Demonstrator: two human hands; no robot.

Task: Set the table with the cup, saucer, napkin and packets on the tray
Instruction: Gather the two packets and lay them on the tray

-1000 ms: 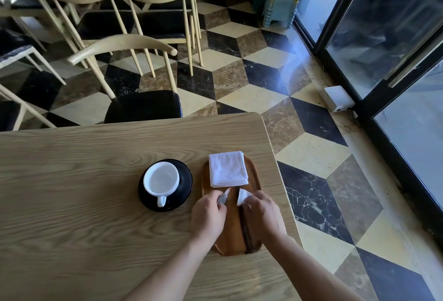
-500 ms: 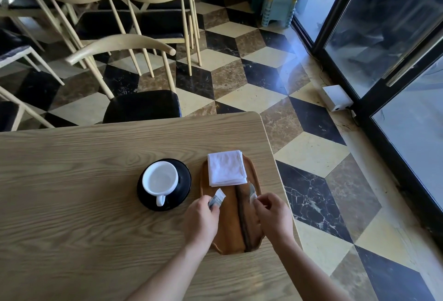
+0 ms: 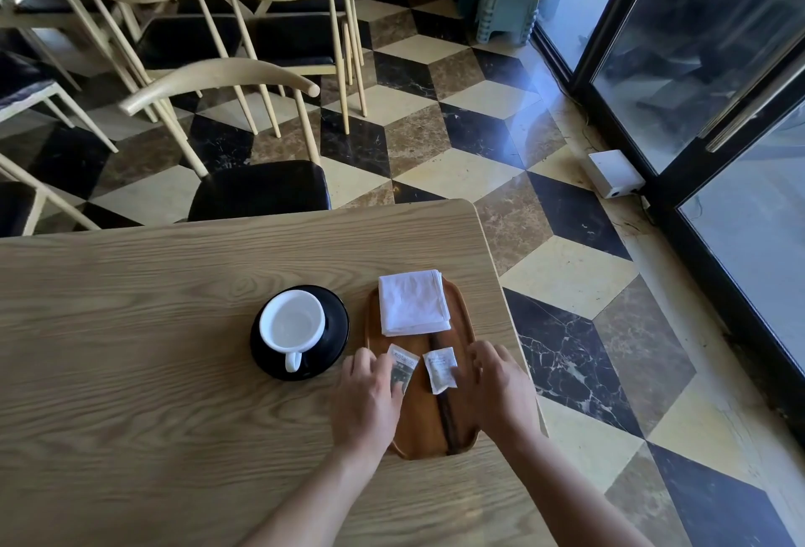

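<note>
An oval wooden tray (image 3: 435, 429) lies near the table's right edge. A folded white napkin (image 3: 413, 302) covers its far end. Two small white packets lie flat side by side on the tray's middle: the left packet (image 3: 403, 361) and the right packet (image 3: 441, 368). My left hand (image 3: 368, 398) rests fingers spread, fingertips on the left packet. My right hand (image 3: 501, 385) has its fingertips touching the right packet's edge. A white cup (image 3: 292, 324) stands on a black saucer (image 3: 335, 320) on the table, just left of the tray, handle towards me.
The wooden table (image 3: 152, 350) ends just right of the tray; beyond is the chequered floor. A chair with a black seat (image 3: 259, 189) is tucked at the far side. More chairs and tables stand behind, glass doors at the right.
Both hands held a packet up off the tray; now the two packets lie flat on the tray and the fingers have spread out over them.
</note>
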